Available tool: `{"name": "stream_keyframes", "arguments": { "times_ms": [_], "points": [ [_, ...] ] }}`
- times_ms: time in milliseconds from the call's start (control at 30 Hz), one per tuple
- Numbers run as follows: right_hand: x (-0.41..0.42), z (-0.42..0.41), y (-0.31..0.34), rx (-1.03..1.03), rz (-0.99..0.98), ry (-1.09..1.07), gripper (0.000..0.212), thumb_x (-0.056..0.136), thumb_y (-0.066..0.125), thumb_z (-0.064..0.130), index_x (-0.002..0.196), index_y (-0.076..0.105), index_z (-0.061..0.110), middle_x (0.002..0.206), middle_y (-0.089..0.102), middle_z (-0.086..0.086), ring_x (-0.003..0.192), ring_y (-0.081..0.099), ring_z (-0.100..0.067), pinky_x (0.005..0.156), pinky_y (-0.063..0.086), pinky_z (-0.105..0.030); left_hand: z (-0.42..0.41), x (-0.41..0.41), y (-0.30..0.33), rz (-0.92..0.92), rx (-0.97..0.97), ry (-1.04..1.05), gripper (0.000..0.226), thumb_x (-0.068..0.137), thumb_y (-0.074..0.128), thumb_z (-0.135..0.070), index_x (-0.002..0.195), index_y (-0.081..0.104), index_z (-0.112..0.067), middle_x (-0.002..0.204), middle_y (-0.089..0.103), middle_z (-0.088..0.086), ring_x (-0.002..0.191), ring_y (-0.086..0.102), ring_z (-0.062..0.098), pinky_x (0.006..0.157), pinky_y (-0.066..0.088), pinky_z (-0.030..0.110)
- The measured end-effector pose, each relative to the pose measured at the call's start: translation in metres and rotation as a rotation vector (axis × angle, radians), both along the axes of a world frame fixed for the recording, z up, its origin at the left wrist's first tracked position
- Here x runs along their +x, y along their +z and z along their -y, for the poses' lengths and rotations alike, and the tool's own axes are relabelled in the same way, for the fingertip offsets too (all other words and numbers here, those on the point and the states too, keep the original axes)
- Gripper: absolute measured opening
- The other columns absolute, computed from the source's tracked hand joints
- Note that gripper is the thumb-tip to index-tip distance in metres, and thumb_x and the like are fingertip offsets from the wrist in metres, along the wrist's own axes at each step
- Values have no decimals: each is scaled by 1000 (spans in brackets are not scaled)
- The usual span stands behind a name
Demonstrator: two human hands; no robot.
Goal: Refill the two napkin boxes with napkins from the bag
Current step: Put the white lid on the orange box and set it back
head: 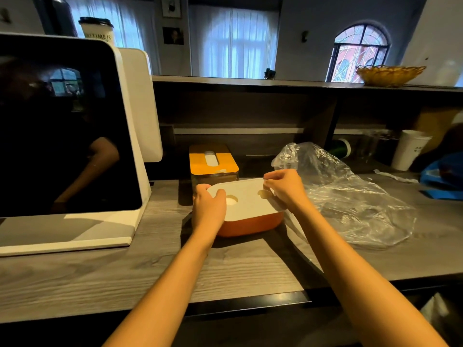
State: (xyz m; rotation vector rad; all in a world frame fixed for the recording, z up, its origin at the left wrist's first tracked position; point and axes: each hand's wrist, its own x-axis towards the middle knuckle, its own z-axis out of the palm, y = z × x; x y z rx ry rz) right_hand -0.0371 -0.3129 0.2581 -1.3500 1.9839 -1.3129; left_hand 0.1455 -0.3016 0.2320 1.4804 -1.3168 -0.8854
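At the desk [75,279], my left hand [209,205] and right hand [285,187] grip opposite ends of the near orange box's white lid [246,200], apparently closing it, while the far box [213,161] stands lidded and the clear bag [350,196] looks nearly empty.

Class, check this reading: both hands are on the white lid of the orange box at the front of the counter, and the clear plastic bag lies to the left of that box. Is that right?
Not quite. The head view shows the clear plastic bag lying to the right of the orange box, not the left. The rest holds: the left hand and the right hand are both on its white lid.
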Motion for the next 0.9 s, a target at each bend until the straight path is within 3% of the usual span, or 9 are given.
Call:
{"name": "stream_keyframes", "arguments": {
  "times_ms": [100,200,367,433,567,667,767,900],
  "points": [
    [2,5,0,7,-40,-4,20,93,64,15,112,72,14,112,68,-6,99,61,-17,70,55,-25,3,0,3,43,2,16,33,100,46,-33,130,44,-18,125,54,7,106,53,23,80,47,36],
    [3,9,1,29,-85,13,22,95,62,15,114,71,14,113,66,-6,97,56,-15,60,48,-17,5,0,6,153,8,12,39,101,45,-36,135,46,-19,129,54,7,113,54,26,85,46,36],
    [1,13,4,75,-241,82,22,97,59,17,115,70,13,118,66,-8,98,55,-14,77,50,-24,10,-1,11,360,-9,-5,38,100,42,-41,130,52,-20,127,56,7,113,53,28,89,45,41],
    [2,14,7,98,-292,98,22,97,57,16,115,70,13,119,66,-9,98,54,-14,81,51,-26,12,-1,12,366,-1,-5,38,100,42,-42,127,53,-18,125,57,7,112,54,29,93,46,44],
    [5,14,13,108,-428,175,24,99,55,17,116,71,11,119,67,-8,99,57,-16,79,46,-23,13,-2,10,355,-31,4,38,101,41,-41,122,56,-15,123,58,8,108,55,27,86,46,39],
    [4,12,14,105,-492,279,29,100,53,25,123,67,14,123,67,-7,99,58,-12,81,45,-21,12,-2,10,364,-107,-36,42,102,39,-43,131,54,-15,130,56,8,115,53,26,88,44,38],
    [-4,-1,17,50,-451,360,39,100,52,35,136,57,20,135,60,-1,119,56,-14,92,46,-24,9,7,10,406,-211,-130,48,102,37,-48,139,49,-19,142,50,5,127,47,24,96,43,40],
    [-13,-18,5,100,-417,514,47,101,45,42,146,44,26,152,41,5,138,39,-14,108,36,-31,4,20,-1,462,-281,-238,56,100,38,-53,147,41,-21,151,41,1,136,41,21,103,41,40]
  ]
}}
